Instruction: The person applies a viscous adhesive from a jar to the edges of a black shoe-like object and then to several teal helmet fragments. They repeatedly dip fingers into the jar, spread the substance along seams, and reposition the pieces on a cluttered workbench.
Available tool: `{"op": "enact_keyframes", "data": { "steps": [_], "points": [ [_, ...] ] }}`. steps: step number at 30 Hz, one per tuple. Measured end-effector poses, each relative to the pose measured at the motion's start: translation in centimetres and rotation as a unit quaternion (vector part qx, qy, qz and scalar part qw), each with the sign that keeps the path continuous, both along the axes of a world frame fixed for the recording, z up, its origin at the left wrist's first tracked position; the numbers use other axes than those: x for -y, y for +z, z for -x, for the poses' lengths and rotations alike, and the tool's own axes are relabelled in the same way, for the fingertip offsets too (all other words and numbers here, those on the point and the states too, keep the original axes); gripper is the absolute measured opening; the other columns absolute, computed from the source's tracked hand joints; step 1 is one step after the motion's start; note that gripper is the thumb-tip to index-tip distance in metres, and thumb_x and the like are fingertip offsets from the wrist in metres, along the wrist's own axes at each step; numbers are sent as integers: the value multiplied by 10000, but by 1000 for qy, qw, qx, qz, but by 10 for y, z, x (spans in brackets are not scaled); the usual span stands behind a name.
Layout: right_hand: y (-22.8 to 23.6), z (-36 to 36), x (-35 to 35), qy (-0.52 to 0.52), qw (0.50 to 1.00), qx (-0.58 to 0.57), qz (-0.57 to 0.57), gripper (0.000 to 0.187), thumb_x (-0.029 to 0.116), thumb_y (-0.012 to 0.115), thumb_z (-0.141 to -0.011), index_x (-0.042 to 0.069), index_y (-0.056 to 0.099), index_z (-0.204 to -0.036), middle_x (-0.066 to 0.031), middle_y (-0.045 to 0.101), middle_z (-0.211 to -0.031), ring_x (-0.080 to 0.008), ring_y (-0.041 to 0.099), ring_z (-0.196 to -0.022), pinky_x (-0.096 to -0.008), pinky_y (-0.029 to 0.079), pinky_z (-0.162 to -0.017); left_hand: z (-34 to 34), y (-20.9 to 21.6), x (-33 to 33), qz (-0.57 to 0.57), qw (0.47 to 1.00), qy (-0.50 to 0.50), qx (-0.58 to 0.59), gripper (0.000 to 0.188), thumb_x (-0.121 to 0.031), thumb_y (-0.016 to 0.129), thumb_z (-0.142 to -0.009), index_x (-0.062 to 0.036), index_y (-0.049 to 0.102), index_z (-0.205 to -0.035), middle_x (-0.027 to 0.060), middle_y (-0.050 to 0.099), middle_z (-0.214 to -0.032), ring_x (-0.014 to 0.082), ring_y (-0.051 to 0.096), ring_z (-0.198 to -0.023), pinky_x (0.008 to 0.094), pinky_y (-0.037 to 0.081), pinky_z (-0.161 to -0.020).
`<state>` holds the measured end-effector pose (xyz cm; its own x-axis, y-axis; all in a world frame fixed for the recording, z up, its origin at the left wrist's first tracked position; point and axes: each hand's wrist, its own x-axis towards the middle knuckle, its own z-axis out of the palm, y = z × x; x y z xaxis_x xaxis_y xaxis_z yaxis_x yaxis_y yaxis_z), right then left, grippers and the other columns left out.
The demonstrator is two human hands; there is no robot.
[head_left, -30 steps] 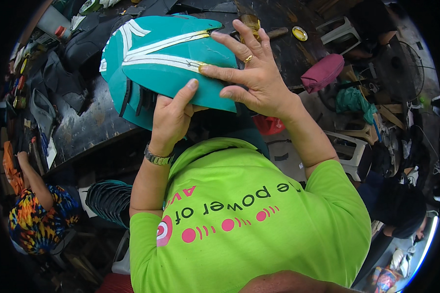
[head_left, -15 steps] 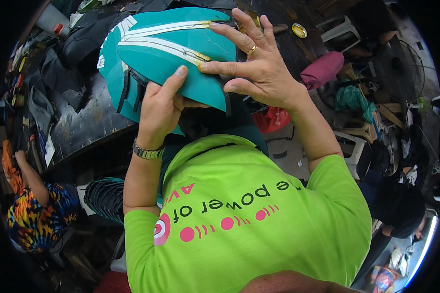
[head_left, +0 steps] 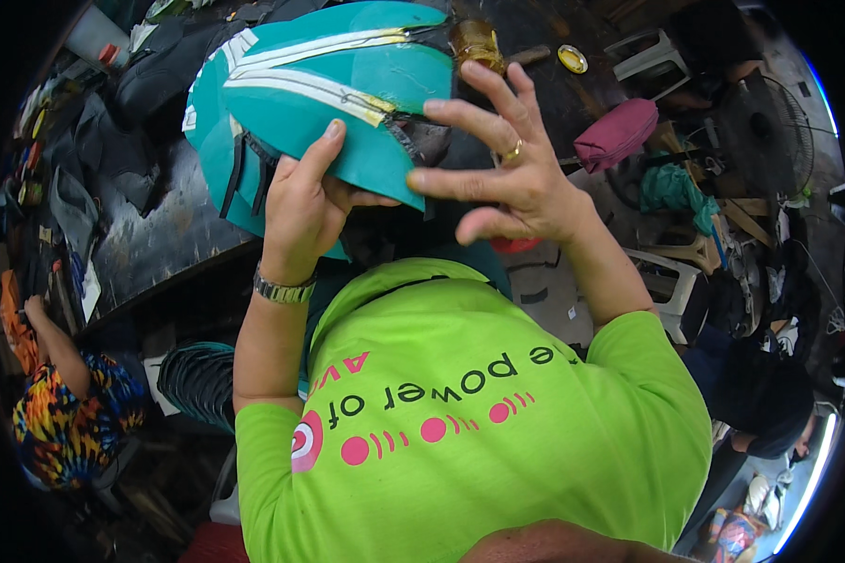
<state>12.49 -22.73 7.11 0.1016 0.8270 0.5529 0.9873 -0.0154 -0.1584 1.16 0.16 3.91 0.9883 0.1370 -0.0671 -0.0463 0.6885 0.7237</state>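
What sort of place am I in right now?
It looks like a workshop: a scuffed dark worktable piled with dark pieces, a container of amber stuff on it, and teal sheet pieces held in your left hand.

Overlapping teal panels [head_left: 376, 71], white strips [head_left: 296, 91]
On the far side; two long strips converge leftward, yellowish at their right ends.

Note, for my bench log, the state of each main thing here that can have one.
Teal panels with white strips: layered, held up, yellow-stained at the strip ends.
Left bare hand: closed on them, thumb on top.
Right bare hand: open, fingers spread, index fingertip at their edge.
Silver-coloured metal wristwatch: worn, left wrist.
Green plastic-looking bag: crumpled.
Round dark fan: running or not, unclear.
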Motion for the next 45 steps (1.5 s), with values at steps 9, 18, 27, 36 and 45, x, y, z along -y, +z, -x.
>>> {"op": "enact_keyframes", "data": {
  "steps": [9, 18, 27, 36, 45],
  "points": [
    [-23, -37, 2, -367, 884, -181, 225, 550, 273, 669, -887, 14, 548, -1357, -251, 699, -897, -393, 692, -856, -453, 538, -785, -2, 7, -8, -62, 993, 83, 48, 343, -172, 464, -1068, 80, 510, -1296, 208, 656, -1191, 293, 719, -995, 492, 655, -769],
    [-57, -59, -28, -420, 852, -139, 280, 556, 178, 602, -859, -44, 465, -1350, -256, 715, -878, -415, 707, -869, -517, 552, -796, 0, -5, 1, -21, 996, 73, 44, 377, -193, 436, -1080, 78, 462, -1341, 232, 632, -1235, 330, 710, -1019, 503, 655, -783],
    [7, -31, -12, -279, 938, -199, 60, 284, -2, 568, -839, 15, 716, -1080, -130, 629, -1133, -259, 666, -1005, -369, 523, -859, -3, -12, -2, -42, 997, 59, 36, 439, -234, 389, -1091, 47, 389, -1428, 277, 601, -1291, 323, 697, -1066, 457, 656, -782],
    [-5, -5, -50, -26, 961, -266, -68, 568, -158, 534, -753, 185, 766, -1141, -62, 509, -1445, -323, 275, -1475, -442, 276, -1183, 0, -4, 7, -35, 998, 43, 23, 410, -230, 454, -1071, 79, 446, -1341, 226, 635, -1212, 326, 717, -997, 482, 662, -754],
    [-21, 6, -32, -1, 957, -281, -79, 548, -140, 589, -733, 214, 796, -1097, -87, 472, -1513, -365, 171, -1527, -487, 176, -1218, 1, -5, 2, -3, 998, 60, 6, 410, -227, 448, -1071, 18, 421, -1397, 221, 615, -1271, 303, 704, -1047, 419, 671, -729]
  ]
}}
